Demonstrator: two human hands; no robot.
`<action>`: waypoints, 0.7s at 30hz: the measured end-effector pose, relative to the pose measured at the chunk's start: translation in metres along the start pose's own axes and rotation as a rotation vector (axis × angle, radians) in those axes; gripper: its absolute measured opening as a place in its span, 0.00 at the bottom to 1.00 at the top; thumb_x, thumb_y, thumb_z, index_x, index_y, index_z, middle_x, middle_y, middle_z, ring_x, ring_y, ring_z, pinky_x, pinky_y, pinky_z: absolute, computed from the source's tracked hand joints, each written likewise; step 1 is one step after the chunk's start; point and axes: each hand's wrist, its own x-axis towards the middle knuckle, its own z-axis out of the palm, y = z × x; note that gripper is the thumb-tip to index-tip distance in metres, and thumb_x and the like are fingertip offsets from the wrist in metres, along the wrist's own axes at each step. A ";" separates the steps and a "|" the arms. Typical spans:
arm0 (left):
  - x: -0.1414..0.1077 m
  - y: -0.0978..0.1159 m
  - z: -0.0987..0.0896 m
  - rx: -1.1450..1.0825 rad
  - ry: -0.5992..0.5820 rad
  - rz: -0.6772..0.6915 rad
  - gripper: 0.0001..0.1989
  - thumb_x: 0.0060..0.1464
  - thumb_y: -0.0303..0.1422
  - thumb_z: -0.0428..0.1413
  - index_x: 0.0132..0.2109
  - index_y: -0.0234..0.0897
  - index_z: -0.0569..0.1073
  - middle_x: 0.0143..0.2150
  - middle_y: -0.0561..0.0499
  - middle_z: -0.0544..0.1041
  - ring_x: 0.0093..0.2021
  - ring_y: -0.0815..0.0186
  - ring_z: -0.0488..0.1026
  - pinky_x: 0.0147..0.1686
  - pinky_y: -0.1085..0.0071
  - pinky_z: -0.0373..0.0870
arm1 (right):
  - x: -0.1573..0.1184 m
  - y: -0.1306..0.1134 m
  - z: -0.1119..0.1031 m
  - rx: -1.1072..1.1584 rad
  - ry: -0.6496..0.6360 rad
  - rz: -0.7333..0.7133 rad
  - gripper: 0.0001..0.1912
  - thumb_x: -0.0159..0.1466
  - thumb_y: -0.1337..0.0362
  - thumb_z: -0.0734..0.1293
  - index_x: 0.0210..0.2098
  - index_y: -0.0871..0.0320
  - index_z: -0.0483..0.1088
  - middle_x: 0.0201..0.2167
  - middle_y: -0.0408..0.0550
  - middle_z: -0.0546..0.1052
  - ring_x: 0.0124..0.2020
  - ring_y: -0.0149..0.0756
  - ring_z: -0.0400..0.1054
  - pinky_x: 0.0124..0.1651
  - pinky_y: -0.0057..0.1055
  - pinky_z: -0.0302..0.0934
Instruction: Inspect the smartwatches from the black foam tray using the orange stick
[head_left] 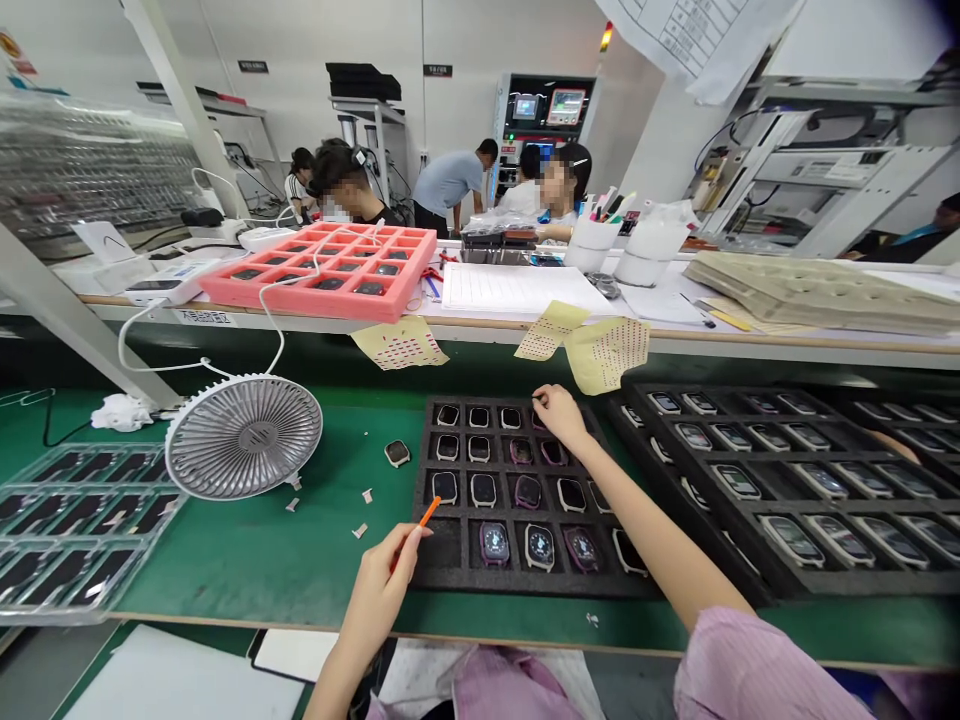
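Observation:
My left hand is closed round a slim orange stick, whose tip points at a watch in the left column of a black foam tray. Several square watch bodies sit in the tray's compartments. Three in the front row, such as the purple-framed watch, have lit dials; the front-left compartment holds no watch. My right hand pinches at the tray's back row, with something small and dark at its fingertips that I cannot make out. One loose watch lies on the green mat left of the tray.
A grey fan stands at left, beside clear trays of black parts. Small scraps lie on the mat. More filled foam trays are at right. The shelf holds a pink foam tray; several people work beyond it.

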 end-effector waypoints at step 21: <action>0.008 0.014 0.009 -0.111 -0.060 0.008 0.26 0.61 0.52 0.43 0.43 0.33 0.73 0.19 0.59 0.57 0.21 0.70 0.56 0.25 0.74 0.53 | -0.053 -0.022 -0.013 0.554 -0.161 -0.044 0.15 0.63 0.54 0.60 0.44 0.57 0.66 0.24 0.40 0.68 0.24 0.34 0.64 0.26 0.29 0.59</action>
